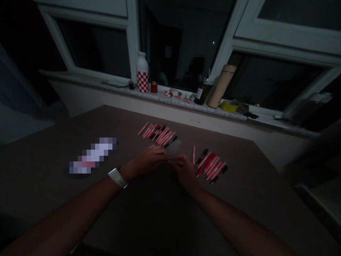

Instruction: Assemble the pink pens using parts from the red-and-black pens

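1. Looking on from the room, I see the person's left hand (pixel 149 161) and right hand (pixel 185 170) low over a brown tabletop (pixel 48 185), well back from the granite windowsill (pixel 119 87). Their fingers curl inward and meet at the tips.
2. Neither hand is a tight fist or lies open and flat. Whether the fingertips (pixel 170 160) pinch something small, I cannot tell: the fingers and the dim light hide it.
3. A white watch (pixel 118 177) sits on the left wrist.
4. The first group of slim pink, red and black pen-like sticks (pixel 157 135) lies side by side on the tabletop, nearer the windowsill than the hands and just beyond the left hand's fingers.
5. The second group of pen-like sticks (pixel 210 165) lies at about the hands' distance from the windowsill, just beside the right hand. A single pink stick (pixel 193 155) stands out at its left end.
6. Further left, about as far from the windowsill, lies a pixelated object (pixel 92 155), too blurred to name.
7. On the windowsill stand a white bottle with a red-checked band (pixel 142 73), a dark labelled bottle (pixel 202 93) and a tilted beige flask (pixel 221 86).
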Motion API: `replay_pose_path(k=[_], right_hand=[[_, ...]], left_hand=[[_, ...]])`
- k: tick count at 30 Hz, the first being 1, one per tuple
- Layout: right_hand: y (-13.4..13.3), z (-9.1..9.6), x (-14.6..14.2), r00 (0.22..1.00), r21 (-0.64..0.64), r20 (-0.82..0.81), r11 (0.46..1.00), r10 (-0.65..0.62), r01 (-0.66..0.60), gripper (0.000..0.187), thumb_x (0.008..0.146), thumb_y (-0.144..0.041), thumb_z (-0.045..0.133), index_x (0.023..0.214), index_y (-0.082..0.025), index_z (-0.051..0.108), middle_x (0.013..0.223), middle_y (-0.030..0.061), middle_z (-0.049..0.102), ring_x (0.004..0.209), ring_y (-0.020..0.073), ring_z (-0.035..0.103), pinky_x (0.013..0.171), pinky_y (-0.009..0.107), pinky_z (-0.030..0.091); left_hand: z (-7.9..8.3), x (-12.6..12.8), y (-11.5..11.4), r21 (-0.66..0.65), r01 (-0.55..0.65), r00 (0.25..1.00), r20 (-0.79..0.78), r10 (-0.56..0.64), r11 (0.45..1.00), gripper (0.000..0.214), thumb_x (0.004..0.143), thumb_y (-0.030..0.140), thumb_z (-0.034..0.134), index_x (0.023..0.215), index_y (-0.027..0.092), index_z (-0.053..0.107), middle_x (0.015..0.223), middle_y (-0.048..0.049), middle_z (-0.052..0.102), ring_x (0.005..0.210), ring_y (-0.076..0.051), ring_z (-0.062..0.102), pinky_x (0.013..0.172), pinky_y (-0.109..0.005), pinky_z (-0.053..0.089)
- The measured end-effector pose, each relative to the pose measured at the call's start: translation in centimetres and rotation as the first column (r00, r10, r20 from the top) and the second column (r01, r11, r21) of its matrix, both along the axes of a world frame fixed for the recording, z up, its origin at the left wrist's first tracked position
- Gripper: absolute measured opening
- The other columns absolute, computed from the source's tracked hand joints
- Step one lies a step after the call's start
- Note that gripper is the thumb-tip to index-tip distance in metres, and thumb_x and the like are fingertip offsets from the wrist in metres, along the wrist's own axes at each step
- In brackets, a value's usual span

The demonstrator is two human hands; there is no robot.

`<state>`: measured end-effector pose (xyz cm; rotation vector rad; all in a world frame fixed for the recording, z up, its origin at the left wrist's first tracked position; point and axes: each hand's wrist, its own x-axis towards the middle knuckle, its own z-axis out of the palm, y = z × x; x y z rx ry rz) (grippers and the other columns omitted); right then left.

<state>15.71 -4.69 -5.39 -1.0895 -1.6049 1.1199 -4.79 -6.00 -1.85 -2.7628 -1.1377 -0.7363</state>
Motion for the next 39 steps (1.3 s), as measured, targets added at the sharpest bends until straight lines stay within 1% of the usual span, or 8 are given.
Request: replay_pose_path(k=[7, 15, 22, 27, 29, 32, 36, 39], right_hand=[[-0.47, 0.91, -0.04, 0.996, -0.026, 0.004, 0.996, 0.090, -0.090, 0.040, 0.082, -0.056, 0.066, 0.098, -0.021, 0.057, 0.071, 0.0008, 0.073, 0.064, 0.0201, 0.068, 0.054, 0.026, 0.044], [-0.03, 0.45, -0.18, 0.998, 0.108, 0.041, 0.993, -0.049, 0.044, 0.035, 0.090, -0.054, 0.055, 0.097, -0.021, 0.060, 0.083, 0.0026, 0.072, 0.066, 0.0176, 0.064, 0.055, 0.026, 0.044], [-0.04, 0.95, 0.21, 0.991, 0.117, 0.136, 0.993, -0.012, -0.004, 0.046, 0.095, -0.055, 0.046, 0.070, -0.020, 0.063, 0.059, -0.0012, 0.063, 0.058, 0.0153, 0.059, 0.057, 0.025, 0.041], [-0.08, 0.83, 0.03, 0.997, 0.138, 0.074, 0.990, -0.016, 0.006, 0.036, 0.091, -0.054, 0.054, 0.091, -0.020, 0.066, 0.076, -0.0002, 0.069, 0.067, 0.0164, 0.063, 0.062, 0.026, 0.044], [-0.08, 0.81, 0.01, 0.995, 0.139, 0.096, 0.990, -0.006, -0.007, 0.036, 0.092, -0.054, 0.053, 0.086, -0.020, 0.065, 0.072, -0.0006, 0.068, 0.064, 0.0161, 0.062, 0.060, 0.026, 0.043], [-0.08, 0.87, 0.04, 0.986, 0.130, 0.165, 0.991, 0.009, -0.031, 0.049, 0.097, -0.055, 0.042, 0.069, -0.020, 0.062, 0.062, -0.0006, 0.063, 0.061, 0.0163, 0.061, 0.059, 0.027, 0.042], [-0.04, 0.86, 0.05, 0.993, 0.159, 0.116, 0.987, -0.017, -0.001, 0.036, 0.093, -0.054, 0.052, 0.088, -0.021, 0.066, 0.078, 0.0003, 0.070, 0.070, 0.0172, 0.064, 0.064, 0.027, 0.044], [0.03, 0.75, 0.00, 0.988, 0.165, 0.157, 0.986, 0.001, -0.027, 0.042, 0.095, -0.053, 0.047, 0.075, -0.021, 0.065, 0.069, -0.0003, 0.067, 0.067, 0.0168, 0.063, 0.064, 0.027, 0.043]], left_hand=[[0.41, 0.64, -0.17, -0.020, -0.031, 0.999, -0.038, 0.030, 0.999, 0.018, 0.098, 0.034, 0.054, 0.097, 0.020, 0.066, 0.094, -0.0039, 0.065, 0.089, -0.018, 0.057, 0.079, -0.029, 0.039], [0.65, 0.60, -0.14, -0.006, -0.123, 0.991, 0.042, 0.123, 0.992, 0.019, 0.099, 0.031, 0.052, 0.106, 0.021, 0.066, 0.102, -0.0050, 0.067, 0.096, -0.019, 0.060, 0.083, -0.031, 0.041], [0.66, 0.38, -0.07, -0.054, -0.070, 0.991, 0.109, 0.075, 0.996, 0.020, 0.098, 0.029, 0.054, 0.108, 0.019, 0.067, 0.102, -0.0064, 0.068, 0.095, -0.018, 0.062, 0.082, -0.029, 0.045], [0.69, 0.38, 0.02, -0.038, -0.118, 0.988, 0.099, 0.121, 0.992, 0.019, 0.098, 0.028, 0.053, 0.107, 0.019, 0.067, 0.104, -0.0069, 0.068, 0.099, -0.019, 0.062, 0.085, -0.031, 0.046], [0.64, 0.31, 0.10, -0.047, -0.109, 0.987, 0.111, 0.114, 0.993, 0.018, 0.098, 0.028, 0.053, 0.106, 0.019, 0.067, 0.102, -0.0067, 0.068, 0.098, -0.019, 0.062, 0.085, -0.030, 0.046], [0.61, 0.29, 0.18, -0.068, -0.071, 0.988, 0.131, 0.079, 0.995, 0.019, 0.098, 0.029, 0.053, 0.107, 0.018, 0.067, 0.102, -0.0069, 0.068, 0.096, -0.018, 0.062, 0.083, -0.030, 0.047], [0.57, 0.40, 0.16, -0.076, -0.064, 0.989, 0.132, 0.073, 0.995, 0.019, 0.098, 0.028, 0.053, 0.107, 0.018, 0.066, 0.103, -0.0072, 0.067, 0.098, -0.019, 0.061, 0.085, -0.032, 0.046], [0.51, 0.50, 0.13, -0.085, -0.045, 0.991, 0.125, 0.056, 0.995, 0.018, 0.098, 0.028, 0.054, 0.109, 0.019, 0.066, 0.103, -0.0067, 0.067, 0.097, -0.019, 0.061, 0.084, -0.032, 0.047]])
